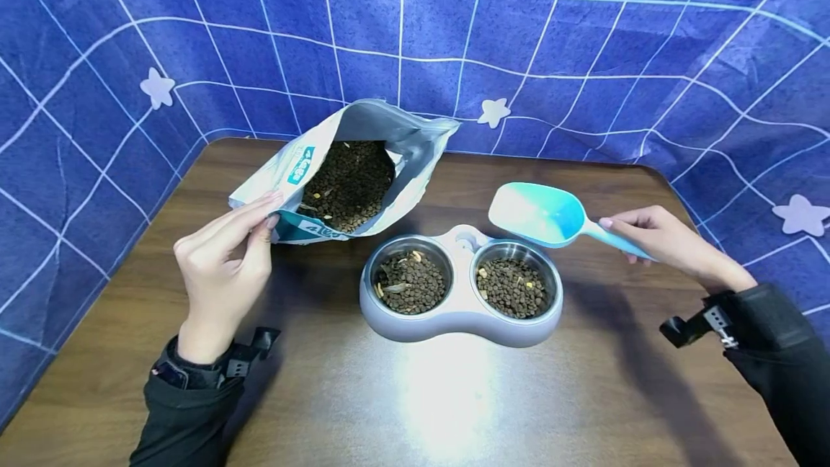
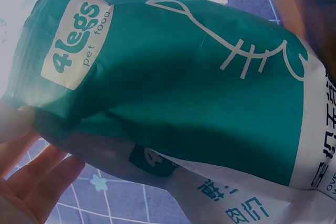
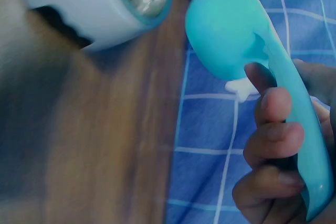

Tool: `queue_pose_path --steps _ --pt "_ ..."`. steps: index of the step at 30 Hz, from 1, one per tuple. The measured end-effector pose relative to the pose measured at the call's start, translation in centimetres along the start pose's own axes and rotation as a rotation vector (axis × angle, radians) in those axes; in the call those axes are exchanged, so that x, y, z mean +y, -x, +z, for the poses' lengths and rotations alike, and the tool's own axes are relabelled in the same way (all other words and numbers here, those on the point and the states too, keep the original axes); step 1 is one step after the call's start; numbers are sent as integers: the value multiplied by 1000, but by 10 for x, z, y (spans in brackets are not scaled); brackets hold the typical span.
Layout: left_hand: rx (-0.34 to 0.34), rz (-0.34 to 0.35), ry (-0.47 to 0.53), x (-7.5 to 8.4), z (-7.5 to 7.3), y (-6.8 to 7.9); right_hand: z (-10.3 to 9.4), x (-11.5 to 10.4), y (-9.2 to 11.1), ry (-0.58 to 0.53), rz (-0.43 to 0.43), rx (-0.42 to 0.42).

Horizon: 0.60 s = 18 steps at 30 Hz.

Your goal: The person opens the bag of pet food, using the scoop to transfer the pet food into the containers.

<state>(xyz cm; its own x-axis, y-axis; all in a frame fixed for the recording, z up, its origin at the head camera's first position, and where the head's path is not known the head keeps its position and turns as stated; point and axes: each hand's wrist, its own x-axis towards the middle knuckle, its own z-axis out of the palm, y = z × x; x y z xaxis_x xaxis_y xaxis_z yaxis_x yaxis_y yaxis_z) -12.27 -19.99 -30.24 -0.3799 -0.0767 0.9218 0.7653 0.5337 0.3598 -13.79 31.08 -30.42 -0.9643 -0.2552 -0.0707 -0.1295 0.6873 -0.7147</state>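
My left hand (image 1: 227, 265) pinches the near left edge of a pet food bag (image 1: 405, 200), whose wide mouth faces me and shows brown kibble (image 1: 350, 186) inside. In the left wrist view the bag's green panel (image 2: 199, 93) reads "4legs pet food". With curled fingers my right hand (image 1: 668, 240) grips the handle of a turquoise scoop (image 1: 538, 213); the scoop's bowl looks bare and is held just behind the right steel bowl. A double pet feeder (image 1: 460, 323) stands between the hands, with kibble in its left bowl (image 1: 411, 283) and right bowl (image 1: 512, 287).
The feeder stands on a brown wooden table (image 1: 363, 402) with a bright glare in front of it. A blue cloth (image 1: 441, 20) with white grid lines and pale stars hangs behind and at both sides. Dark straps with camera mounts circle both wrists.
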Motion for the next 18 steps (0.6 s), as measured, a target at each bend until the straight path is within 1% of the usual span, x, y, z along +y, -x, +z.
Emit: queue_pose_path --steps 3,5,8,11,14,16,18 --pt "1 -6 -7 0 0 0 -1 13 9 19 48 55" --pt "4 -8 -13 0 -1 -1 0 19 12 18 82 86" --pt "8 -10 -14 0 -1 -2 1 28 15 52 130 111" --pt "6 -10 -15 0 -1 -2 2 35 17 115 139 118" --pt "-5 -13 -21 1 -1 -1 6 41 19 170 125 139" --pt "-10 -13 -26 1 -2 0 9 44 21 174 114 155" --pt "-6 -12 -24 1 -1 0 13 47 24 156 122 191"
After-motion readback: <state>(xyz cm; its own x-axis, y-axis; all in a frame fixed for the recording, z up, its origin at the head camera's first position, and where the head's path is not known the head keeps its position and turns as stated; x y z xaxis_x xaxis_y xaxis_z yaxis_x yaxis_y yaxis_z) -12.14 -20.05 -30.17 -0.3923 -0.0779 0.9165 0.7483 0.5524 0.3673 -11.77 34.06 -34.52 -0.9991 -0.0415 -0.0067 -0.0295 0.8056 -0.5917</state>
